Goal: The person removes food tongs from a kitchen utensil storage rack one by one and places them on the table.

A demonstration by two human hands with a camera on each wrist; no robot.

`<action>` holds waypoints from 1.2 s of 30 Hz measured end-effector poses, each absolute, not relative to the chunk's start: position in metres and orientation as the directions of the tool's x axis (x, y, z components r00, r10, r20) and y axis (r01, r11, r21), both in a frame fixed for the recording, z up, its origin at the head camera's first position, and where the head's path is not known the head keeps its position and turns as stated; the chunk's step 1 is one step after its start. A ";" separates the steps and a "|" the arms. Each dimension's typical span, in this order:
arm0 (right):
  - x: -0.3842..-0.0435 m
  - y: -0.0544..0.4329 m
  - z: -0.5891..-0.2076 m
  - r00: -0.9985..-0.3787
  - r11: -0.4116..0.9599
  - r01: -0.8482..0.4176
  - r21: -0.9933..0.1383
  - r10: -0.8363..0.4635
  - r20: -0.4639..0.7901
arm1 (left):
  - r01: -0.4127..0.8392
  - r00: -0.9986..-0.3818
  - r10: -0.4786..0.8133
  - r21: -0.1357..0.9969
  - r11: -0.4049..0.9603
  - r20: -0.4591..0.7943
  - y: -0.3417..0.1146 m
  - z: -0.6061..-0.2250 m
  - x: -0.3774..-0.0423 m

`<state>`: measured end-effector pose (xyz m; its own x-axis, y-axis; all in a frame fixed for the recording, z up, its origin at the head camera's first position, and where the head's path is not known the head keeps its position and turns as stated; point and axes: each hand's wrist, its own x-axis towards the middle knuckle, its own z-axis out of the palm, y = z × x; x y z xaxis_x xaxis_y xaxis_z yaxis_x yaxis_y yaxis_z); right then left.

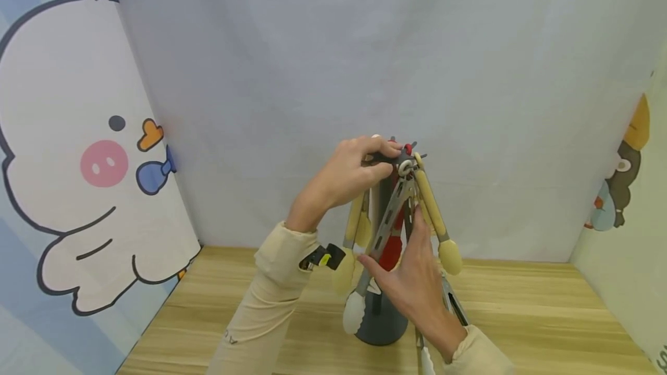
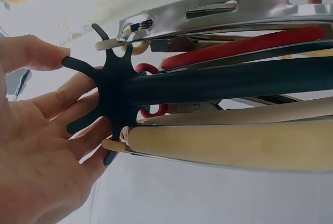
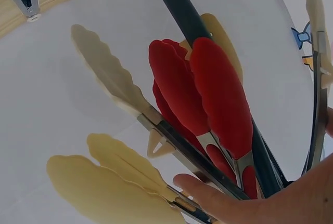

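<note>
A dark utensil stand (image 1: 381, 326) stands upright, with several tongs hanging from the hooked hub (image 2: 115, 91) at its top. My left hand (image 1: 354, 169) grips this hub; the thumb touches one hook and the other fingers lie behind. Lower down, my right hand (image 1: 414, 276) holds metal tongs (image 1: 389, 217) with white scalloped tips (image 3: 104, 65), thumb on one arm and fingers by the other. Those tongs' ring is at the hub and their arms are spread. Red-tipped tongs (image 3: 221, 96) hang behind, and yellow-tipped tongs (image 1: 450, 256) hang on the right.
Another metal pair of tongs (image 1: 454, 301) lies on the wood-grain table (image 1: 531, 311), partly behind my right hand. A pale curtain (image 1: 495, 91) closes off the back. Cartoon-printed panels (image 1: 57, 103) stand at both sides.
</note>
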<state>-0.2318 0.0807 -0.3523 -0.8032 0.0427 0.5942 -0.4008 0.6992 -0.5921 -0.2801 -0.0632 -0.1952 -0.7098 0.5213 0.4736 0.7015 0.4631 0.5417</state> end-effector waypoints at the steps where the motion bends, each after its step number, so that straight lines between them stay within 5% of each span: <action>1: -0.232 0.081 -0.353 -0.799 0.698 -0.407 -0.590 0.041 0.600 | 0.701 -0.710 0.521 0.542 0.464 0.474 -0.063 -0.195 -0.280; 19: -0.231 0.092 -0.352 -0.765 0.695 -0.444 -0.565 0.035 0.643 | 0.693 -0.718 0.517 0.543 0.473 0.466 -0.063 -0.195 -0.280; 36: -0.214 0.102 -0.346 -0.830 0.638 -0.439 -0.633 -0.019 0.557 | 0.692 -0.719 0.520 0.550 0.468 0.462 -0.061 -0.194 -0.277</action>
